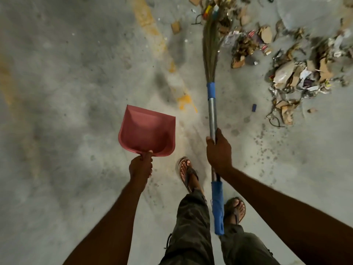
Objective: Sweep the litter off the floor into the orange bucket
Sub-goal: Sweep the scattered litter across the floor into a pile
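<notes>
My left hand (141,167) grips the handle of a red dustpan (148,131), held empty above the floor with its mouth pointing away from me. My right hand (218,152) grips the metal shaft of a broom (212,115) with blue wrapping at the head and at the near end. The grass bristles (210,44) point forward into the litter (290,73), a spread of cardboard scraps, paper and wrappers at the upper right. No orange bucket is in view.
Bare grey concrete floor (66,92) fills the left side, crossed by a worn yellow painted line (158,43). A small blue scrap (253,107) lies apart from the pile. My sandalled feet (188,175) stand between the dustpan and the broom.
</notes>
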